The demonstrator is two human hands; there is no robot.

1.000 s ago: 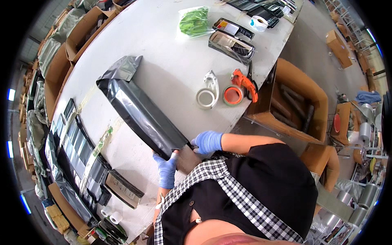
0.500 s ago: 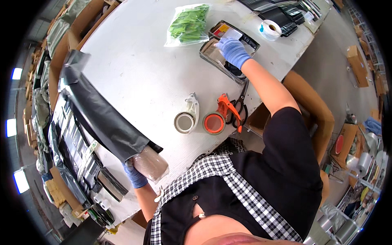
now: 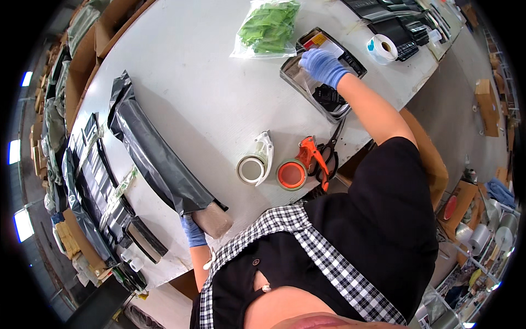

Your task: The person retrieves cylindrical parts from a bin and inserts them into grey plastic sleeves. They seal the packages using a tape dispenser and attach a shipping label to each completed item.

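Observation:
A long parcel in a black plastic bag (image 3: pixel 153 159) lies on the white table (image 3: pixel 203 88), its brown end (image 3: pixel 212 219) sticking out of the bag. My left hand (image 3: pixel 193 230), in a blue glove, rests against that end at the table's near edge. My right hand (image 3: pixel 322 66), also gloved in blue, reaches far across onto a flat dark tray (image 3: pixel 318 82) holding clear-wrapped dark parts, fingers bent on the wrapping. A clear bag of green pieces (image 3: pixel 268 27) lies just left of the tray.
Two tape dispensers, a white one (image 3: pixel 255 164) and an orange one (image 3: pixel 296 170), stand at the near edge beside black scissors (image 3: pixel 329 156). A white tape roll (image 3: pixel 382 48) sits past the tray. Stacked dark packages (image 3: pixel 93 186) and cardboard boxes (image 3: pixel 82 71) line the left side.
My right hand left the parcel's end and reached far right to the tray, where it has settled. The left hand stays at the parcel's brown end.

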